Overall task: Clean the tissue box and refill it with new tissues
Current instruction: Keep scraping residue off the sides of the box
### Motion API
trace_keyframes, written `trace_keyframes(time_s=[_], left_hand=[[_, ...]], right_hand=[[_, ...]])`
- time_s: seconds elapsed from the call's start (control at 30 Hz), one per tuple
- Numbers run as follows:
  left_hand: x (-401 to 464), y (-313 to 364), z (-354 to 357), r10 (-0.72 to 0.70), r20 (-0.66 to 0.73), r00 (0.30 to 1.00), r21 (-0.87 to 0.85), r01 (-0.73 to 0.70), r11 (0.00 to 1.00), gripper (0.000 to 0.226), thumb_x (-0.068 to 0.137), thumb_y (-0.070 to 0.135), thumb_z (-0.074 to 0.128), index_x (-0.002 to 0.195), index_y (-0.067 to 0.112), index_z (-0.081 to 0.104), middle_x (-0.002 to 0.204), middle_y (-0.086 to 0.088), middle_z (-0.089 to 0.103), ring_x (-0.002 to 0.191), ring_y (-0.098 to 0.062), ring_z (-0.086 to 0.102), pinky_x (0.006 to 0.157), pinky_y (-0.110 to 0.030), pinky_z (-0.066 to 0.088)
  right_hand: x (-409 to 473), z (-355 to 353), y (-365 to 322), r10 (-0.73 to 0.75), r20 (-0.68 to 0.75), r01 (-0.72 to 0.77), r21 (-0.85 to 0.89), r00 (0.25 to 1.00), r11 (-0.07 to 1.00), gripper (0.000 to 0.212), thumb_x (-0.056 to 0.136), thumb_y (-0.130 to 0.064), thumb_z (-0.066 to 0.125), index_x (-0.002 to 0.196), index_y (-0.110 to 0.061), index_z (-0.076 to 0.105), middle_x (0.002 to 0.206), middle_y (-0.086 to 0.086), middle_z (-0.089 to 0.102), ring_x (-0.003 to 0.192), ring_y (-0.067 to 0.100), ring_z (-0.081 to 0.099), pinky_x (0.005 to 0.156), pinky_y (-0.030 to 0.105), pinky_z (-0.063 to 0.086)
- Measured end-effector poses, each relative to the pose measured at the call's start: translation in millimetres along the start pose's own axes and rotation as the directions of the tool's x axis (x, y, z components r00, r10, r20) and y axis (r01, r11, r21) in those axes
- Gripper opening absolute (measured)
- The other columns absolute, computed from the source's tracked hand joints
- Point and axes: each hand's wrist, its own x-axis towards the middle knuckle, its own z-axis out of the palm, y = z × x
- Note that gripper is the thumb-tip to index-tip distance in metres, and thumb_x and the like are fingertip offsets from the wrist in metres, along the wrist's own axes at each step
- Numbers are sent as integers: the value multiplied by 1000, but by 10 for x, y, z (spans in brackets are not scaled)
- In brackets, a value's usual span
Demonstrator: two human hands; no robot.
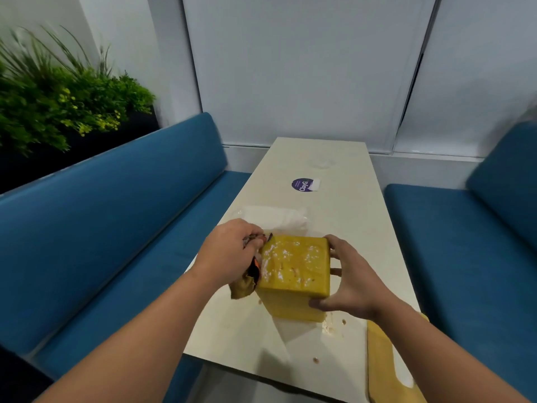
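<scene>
A yellow tissue box [296,269] stands on the pale table [343,216], its upper face smeared with white residue. My right hand [348,280] grips the box's right side, fingers curled round its edges. My left hand [232,251] holds a crumpled brown and orange cloth [247,282] against the box's left edge. Behind the box lies a clear pack of white tissues [276,218], partly hidden by my left hand.
A yellow flat lid or board [386,359] lies at the table's near right corner. A purple round sticker [302,184] sits further back. Small spots [331,327] mark the table by the box. Blue benches [110,228] flank both sides; plants [58,97] stand at left.
</scene>
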Motion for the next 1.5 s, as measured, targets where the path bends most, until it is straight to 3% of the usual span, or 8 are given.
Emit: trace_keyframes(time_s=[0.23,0.4,0.53,0.67,0.87,1.07,1.3,1.5], left_hand=[[181,210,33,241,194,951,208,-280,937,23,96,29,52,109,30,71,108,15,64,99,-10,56,84,-29,47],[305,552,150,314,345,885,235,-405,884,26,96,34,49,113,31,69,111,13,63,103,-11,54,89,-31,46],[320,849,319,388,389,835,225,-495,839,28,97,35,47,115,29,67,113,10,62,103,-13,55,90,-36,47],[324,793,284,388,388,836,221,-493,842,28,97,38,48,116,31,67,115,12,61,105,-12,54,90,-35,47],[256,363,-57,356,392,848,241,-469,850,24,97,37,52,109,30,72,109,14,61,100,-7,54,77,-16,33],[230,380,-29,345,368,863,263,-453,852,26,98,35,49,112,31,71,111,15,61,103,-7,54,82,-17,37],[230,899,350,427,401,810,234,-541,808,30,100,32,44,120,31,66,115,11,59,106,-13,52,90,-35,46],[215,536,60,387,434,814,277,-529,802,29,99,37,44,120,38,65,116,15,56,108,-7,48,86,-20,35]], right_hand=[[-91,-63,104,22,0,-22,24,1000,999,114,47,-39,92,141,-34,29,131,-19,43,120,2,45,93,24,50],[-111,-63,112,10,2,-10,-2,1000,1000,116,48,-39,93,144,-32,27,130,-20,41,119,-3,43,91,22,49],[-112,-38,100,4,-5,-4,18,1000,1000,115,47,-36,94,143,-37,30,126,-27,41,117,-10,40,87,15,46],[-108,-33,96,-1,-13,1,-10,1000,1000,116,45,-40,92,143,-33,31,127,-22,41,118,-1,44,89,22,48],[-76,-42,74,-30,-1,30,-70,1000,997,120,46,-44,90,147,-28,27,131,-17,39,120,4,43,90,26,49],[-89,-47,105,-23,7,23,-57,1000,998,117,47,-41,91,145,-31,27,130,-19,38,118,3,42,87,22,49],[-121,-31,110,-56,-6,56,-27,998,998,109,46,-36,93,136,-45,32,125,-27,41,115,-1,45,85,17,48],[-93,-20,122,-32,7,32,-81,999,996,118,46,-42,91,145,-29,29,130,-18,39,116,1,42,86,17,46]])
